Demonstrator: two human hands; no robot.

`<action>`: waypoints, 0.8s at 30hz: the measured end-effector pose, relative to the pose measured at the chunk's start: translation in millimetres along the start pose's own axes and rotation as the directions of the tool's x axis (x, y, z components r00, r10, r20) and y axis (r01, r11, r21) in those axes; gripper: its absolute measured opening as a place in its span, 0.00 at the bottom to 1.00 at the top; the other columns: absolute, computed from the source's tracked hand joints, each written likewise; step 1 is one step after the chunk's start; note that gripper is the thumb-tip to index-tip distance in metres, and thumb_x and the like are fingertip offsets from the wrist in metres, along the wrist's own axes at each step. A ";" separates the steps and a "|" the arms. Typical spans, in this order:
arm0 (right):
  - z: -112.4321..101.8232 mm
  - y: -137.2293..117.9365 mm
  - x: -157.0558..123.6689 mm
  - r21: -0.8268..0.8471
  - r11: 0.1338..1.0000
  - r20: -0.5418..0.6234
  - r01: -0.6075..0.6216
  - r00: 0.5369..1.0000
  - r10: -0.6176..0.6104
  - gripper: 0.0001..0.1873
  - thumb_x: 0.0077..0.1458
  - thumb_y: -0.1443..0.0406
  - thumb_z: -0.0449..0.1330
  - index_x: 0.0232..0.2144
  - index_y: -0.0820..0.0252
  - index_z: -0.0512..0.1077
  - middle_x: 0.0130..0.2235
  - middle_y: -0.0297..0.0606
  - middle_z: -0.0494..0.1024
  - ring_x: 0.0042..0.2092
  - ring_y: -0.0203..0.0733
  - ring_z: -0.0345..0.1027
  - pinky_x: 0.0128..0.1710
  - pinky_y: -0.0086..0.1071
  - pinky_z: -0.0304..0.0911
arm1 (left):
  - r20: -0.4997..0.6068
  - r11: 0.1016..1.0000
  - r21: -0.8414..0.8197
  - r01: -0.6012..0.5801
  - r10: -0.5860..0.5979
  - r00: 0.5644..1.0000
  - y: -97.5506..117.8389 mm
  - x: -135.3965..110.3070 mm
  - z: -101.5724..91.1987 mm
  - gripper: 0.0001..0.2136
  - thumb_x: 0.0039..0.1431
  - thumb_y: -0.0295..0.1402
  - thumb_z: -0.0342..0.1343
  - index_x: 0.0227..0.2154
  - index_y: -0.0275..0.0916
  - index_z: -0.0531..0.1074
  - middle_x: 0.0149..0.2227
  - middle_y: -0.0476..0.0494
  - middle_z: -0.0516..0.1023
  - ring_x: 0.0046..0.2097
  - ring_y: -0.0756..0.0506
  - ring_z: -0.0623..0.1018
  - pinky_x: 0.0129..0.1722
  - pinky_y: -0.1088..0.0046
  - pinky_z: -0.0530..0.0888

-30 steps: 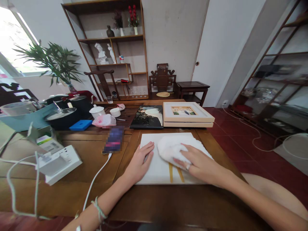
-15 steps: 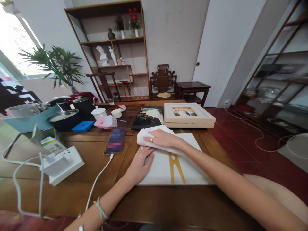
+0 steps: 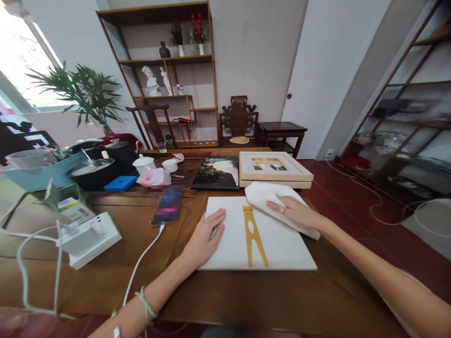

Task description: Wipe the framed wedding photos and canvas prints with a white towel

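A flat white board (image 3: pixel 225 256) lies on the wooden table, with a gold A-shaped piece (image 3: pixel 249 230) on its face that looks like a frame stand. My left hand (image 3: pixel 204 239) rests flat on the board's left side, fingers stretched out, holding nothing. Over the board's far right corner my right hand (image 3: pixel 296 213) presses a white cloth (image 3: pixel 260 192), its fingers partly sunk in the folds. Part of the cloth hangs past the right edge of the board.
Behind the board lie a dark picture panel (image 3: pixel 211 176) and stacked pale picture frames (image 3: pixel 275 180). To the left are a phone (image 3: pixel 167 206) on a white cable (image 3: pixel 141 258), a power strip (image 3: pixel 95 239), a blue box (image 3: pixel 120 183) and a lidded pan (image 3: pixel 92 173).
My right hand has swept the cloth from the board's far left to its far right corner, uncovering the top of the gold piece. My left hand stays nearly in place.
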State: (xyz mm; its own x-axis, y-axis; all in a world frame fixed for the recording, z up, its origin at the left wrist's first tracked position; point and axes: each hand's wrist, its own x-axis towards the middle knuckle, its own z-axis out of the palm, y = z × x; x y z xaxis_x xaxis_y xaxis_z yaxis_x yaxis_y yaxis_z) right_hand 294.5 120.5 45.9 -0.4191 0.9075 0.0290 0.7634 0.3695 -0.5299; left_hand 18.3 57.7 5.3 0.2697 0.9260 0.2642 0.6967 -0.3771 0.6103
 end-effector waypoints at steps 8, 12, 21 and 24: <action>-13.9 -28.6 -88.2 -0.039 0.998 0.262 0.041 0.965 -0.029 0.25 0.57 0.48 0.45 0.44 0.54 0.71 0.50 0.42 0.71 0.54 0.55 0.59 0.54 0.47 0.53 | 0.015 1.000 0.016 0.006 -0.006 1.000 0.2 0.8 0.2 0.18 0.61 0.32 0.43 0.52 0.41 0.67 0.57 0.42 0.66 0.60 0.43 0.62 0.61 0.51 0.51; -24.7 -42.6 -120.0 -0.029 0.998 0.348 -0.050 0.936 0.057 0.22 0.55 0.47 0.48 0.45 0.48 0.72 0.50 0.37 0.72 0.51 0.53 0.64 0.52 0.43 0.56 | 0.026 0.999 0.031 0.010 -0.011 1.000 1.5 0.8 -0.2 0.18 0.61 0.33 0.43 0.51 0.39 0.67 0.57 0.40 0.66 0.61 0.43 0.62 0.61 0.51 0.50; -8.1 4.2 -34.9 0.013 0.992 0.075 -0.126 0.989 0.125 0.33 0.53 0.42 0.46 0.48 0.59 0.68 0.54 0.46 0.68 0.56 0.57 0.58 0.55 0.46 0.53 | 0.012 1.000 0.015 0.000 0.000 1.000 1.8 1.6 -0.4 0.17 0.60 0.32 0.44 0.51 0.41 0.68 0.56 0.41 0.67 0.60 0.42 0.63 0.61 0.50 0.52; -1.3 6.5 -5.1 -0.020 0.997 -0.003 -0.072 0.997 0.072 0.34 0.56 0.44 0.43 0.50 0.62 0.67 0.55 0.48 0.66 0.57 0.56 0.56 0.55 0.46 0.52 | 0.006 1.000 0.011 -0.004 0.004 1.000 1.3 1.3 -0.1 0.17 0.60 0.32 0.44 0.51 0.41 0.68 0.56 0.41 0.67 0.60 0.42 0.63 0.61 0.50 0.52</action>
State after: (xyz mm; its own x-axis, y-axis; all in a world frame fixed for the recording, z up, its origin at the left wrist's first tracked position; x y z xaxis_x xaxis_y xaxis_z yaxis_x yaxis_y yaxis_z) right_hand 302.2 118.5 43.4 -0.3614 0.9324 -0.0068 0.8011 0.3068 -0.5139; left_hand 19.4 58.4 6.5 0.2764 0.9246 0.2623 0.7027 -0.3806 0.6012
